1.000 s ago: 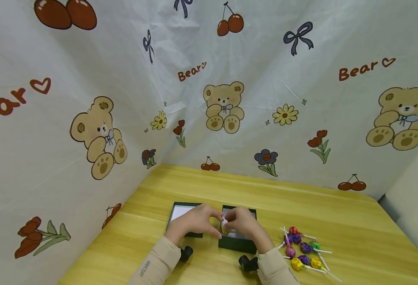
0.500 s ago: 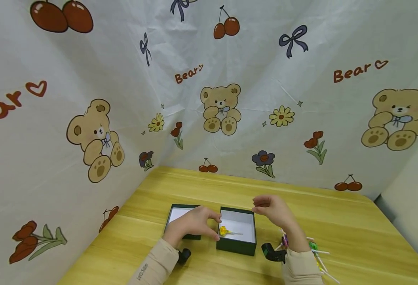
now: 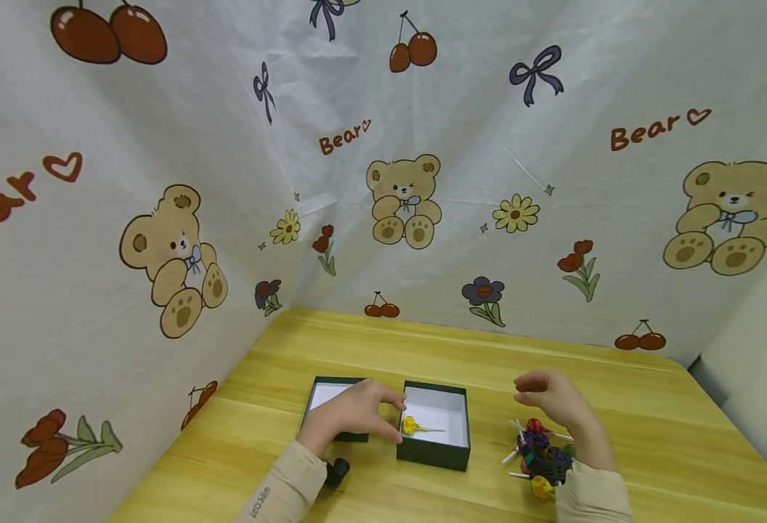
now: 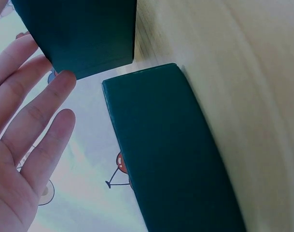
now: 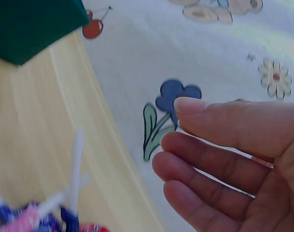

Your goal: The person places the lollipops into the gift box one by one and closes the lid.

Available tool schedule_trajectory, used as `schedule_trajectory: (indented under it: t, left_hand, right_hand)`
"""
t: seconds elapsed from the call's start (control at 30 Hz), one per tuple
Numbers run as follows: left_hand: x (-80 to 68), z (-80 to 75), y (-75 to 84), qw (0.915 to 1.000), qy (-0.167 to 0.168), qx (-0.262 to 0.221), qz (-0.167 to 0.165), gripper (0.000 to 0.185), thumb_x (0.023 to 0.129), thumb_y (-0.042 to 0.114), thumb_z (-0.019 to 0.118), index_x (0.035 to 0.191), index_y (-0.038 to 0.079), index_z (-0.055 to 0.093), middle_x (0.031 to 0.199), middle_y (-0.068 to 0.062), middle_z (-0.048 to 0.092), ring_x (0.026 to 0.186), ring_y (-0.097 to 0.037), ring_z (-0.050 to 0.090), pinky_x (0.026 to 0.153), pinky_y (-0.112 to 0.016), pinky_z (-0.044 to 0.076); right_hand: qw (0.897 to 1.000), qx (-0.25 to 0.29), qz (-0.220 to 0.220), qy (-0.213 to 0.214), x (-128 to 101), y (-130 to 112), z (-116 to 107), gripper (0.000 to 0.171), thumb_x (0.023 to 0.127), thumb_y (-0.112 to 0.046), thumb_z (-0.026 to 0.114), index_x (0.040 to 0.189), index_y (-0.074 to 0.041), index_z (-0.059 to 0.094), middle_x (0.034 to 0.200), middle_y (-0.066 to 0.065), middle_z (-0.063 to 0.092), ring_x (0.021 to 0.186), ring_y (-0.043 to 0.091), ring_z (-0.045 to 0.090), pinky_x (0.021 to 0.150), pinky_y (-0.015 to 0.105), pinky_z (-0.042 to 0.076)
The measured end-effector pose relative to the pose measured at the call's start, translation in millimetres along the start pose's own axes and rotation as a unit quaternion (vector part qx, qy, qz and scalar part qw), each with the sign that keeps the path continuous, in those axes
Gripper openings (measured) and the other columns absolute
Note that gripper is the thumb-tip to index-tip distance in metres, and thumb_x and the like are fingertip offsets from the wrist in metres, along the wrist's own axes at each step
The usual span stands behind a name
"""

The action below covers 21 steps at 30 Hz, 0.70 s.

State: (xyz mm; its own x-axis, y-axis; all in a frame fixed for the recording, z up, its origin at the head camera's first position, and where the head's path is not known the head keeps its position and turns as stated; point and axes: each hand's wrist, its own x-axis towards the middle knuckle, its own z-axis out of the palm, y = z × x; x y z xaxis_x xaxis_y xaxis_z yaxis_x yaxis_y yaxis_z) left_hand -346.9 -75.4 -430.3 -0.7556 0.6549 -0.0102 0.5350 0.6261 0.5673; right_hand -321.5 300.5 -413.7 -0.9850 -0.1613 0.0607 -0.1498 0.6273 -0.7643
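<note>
A yellow lollipop [image 3: 410, 426] lies inside the green box with a white lining [image 3: 432, 457], its stick pointing right. My left hand [image 3: 359, 408] is at that box's left side, thumb and fingers spread; in the left wrist view its fingers [image 4: 43, 113] are apart and hold nothing. Above the pile of wrapped lollipops [image 3: 534, 440] is my right hand [image 3: 553, 399]. In the right wrist view its fingers [image 5: 204, 159] are loosely bent with nothing between them. The wrist camera and sleeve hide part of the pile.
Left of the box, a second green tray-like piece with a white inside [image 3: 326, 391] lies partly under my left hand. The yellow wooden table [image 3: 331, 338] meets a cloth backdrop with printed bears [image 3: 404, 200] at its back and left edges.
My right hand has left the box and moved right, over the lollipop pile. The yellow lollipop, earlier at my fingers, now lies in the box. The left hand stays about where it was.
</note>
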Motion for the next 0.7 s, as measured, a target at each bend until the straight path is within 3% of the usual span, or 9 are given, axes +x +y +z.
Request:
schedule_trajectory:
  t: [0.37, 0.6, 0.7]
  left_hand:
    - [-1.2, -0.8, 1.3, 1.0000, 0.000, -0.005, -0.007, 0.045, 0.076, 0.041, 0.086, 0.116, 0.025, 0.074, 0.139, 0.010, 0.062, 0.129, -0.015, 0.058, 0.103, -0.032, 0.052]
    - [-0.7, 0.0, 0.9, 0.9999, -0.001, -0.009, -0.007, 0.045, 0.076, 0.041, 0.087, 0.115, 0.024, 0.074, 0.139, 0.010, 0.062, 0.129, -0.015, 0.058, 0.103, -0.033, 0.052]
    - [-0.5, -0.4, 1.6, 0.9999, -0.001, -0.010, -0.007, 0.045, 0.076, 0.041, 0.087, 0.115, 0.024, 0.074, 0.139, 0.009, 0.062, 0.130, -0.015, 0.058, 0.103, -0.033, 0.052]
  right_hand:
    - [0.999, 0.004, 0.052, -0.003, -2.5, 35.8, -1.2, 0.035, 0.093, -0.007, 0.069, 0.121, 0.013, 0.063, 0.113, 0.026, 0.068, 0.097, 0.030, 0.068, 0.083, 0.043, 0.059]
    - [0.994, 0.047, 0.098, -0.014, -4.6, 51.3, 1.7, 0.035, 0.093, -0.002, 0.067, 0.123, 0.015, 0.061, 0.112, 0.025, 0.068, 0.091, 0.025, 0.071, 0.078, 0.040, 0.060]
    - [0.994, 0.054, 0.092, -0.025, -4.8, 55.8, 1.5, 0.036, 0.092, -0.002, 0.068, 0.122, 0.017, 0.060, 0.110, 0.025, 0.069, 0.091, 0.024, 0.071, 0.078, 0.039, 0.060]
